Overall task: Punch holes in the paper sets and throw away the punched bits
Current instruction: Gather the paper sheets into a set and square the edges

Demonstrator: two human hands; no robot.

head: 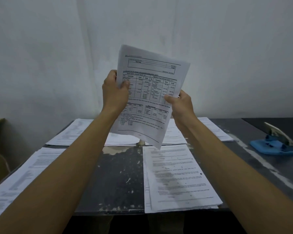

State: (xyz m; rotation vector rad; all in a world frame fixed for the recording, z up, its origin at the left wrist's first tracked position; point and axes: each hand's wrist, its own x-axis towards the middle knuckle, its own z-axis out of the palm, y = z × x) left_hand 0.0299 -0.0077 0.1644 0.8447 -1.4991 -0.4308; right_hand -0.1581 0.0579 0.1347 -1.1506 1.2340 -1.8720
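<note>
I hold one paper set [149,95] raised upright and tilted above the table [118,179], in front of the pale wall: my left hand [114,92] grips its left edge with the thumb pressed on the printed face, and my right hand [180,105] pinches its right edge lower down, fingers curled behind the sheets. Further paper sets lie flat on the dark, paint-scuffed table, one stack [178,179] near the front edge below my right forearm. The blue hole punch [274,144] stands well apart at the far right, untouched.
</note>
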